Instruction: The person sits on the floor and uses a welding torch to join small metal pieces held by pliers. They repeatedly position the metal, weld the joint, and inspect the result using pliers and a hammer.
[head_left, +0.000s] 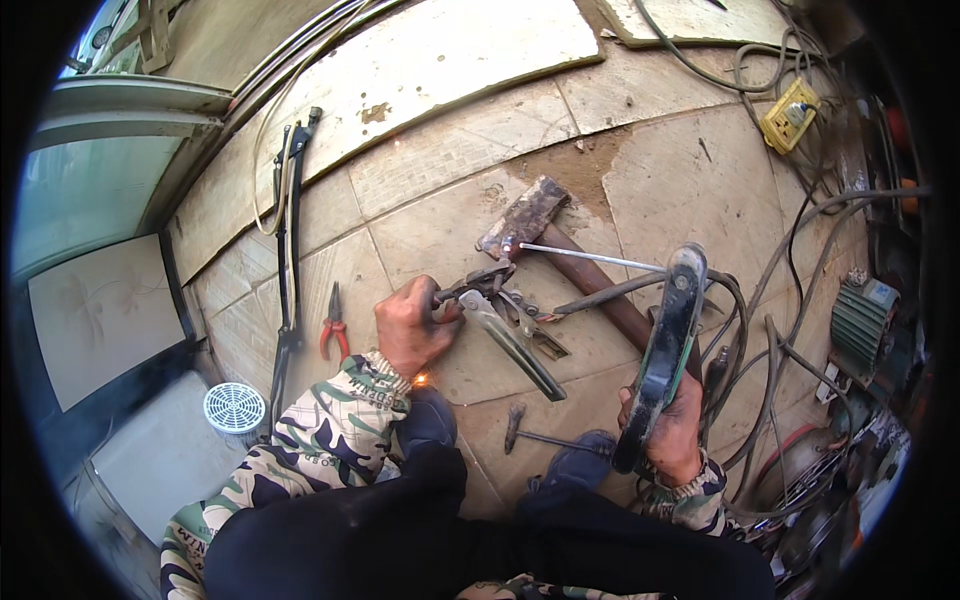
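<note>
My left hand (415, 325) is closed round a dark metal piece (462, 286), whose exact kind I cannot make out. That piece reaches the heavy sledgehammer head (527, 212), which lies on the tiles. In my right hand (672, 428) is a black welding electrode holder (668, 345). A thin pale electrode (595, 257) runs from its jaws to a small bright spot at the hammer head. A metal earth clamp (515, 345) with a cable sits just right of my left hand. The brown hammer handle (595, 278) slopes down behind the electrode holder. An orange spark glows below my left wrist.
Red-handled pliers (334, 330) and a long black metal tool (290, 220) lie to the left. Between my feet is a small chipping hammer (515, 428). Cables, a yellow socket box (790, 117) and a green motor (863, 325) crowd the right. Pale boards (400, 70) lie ahead.
</note>
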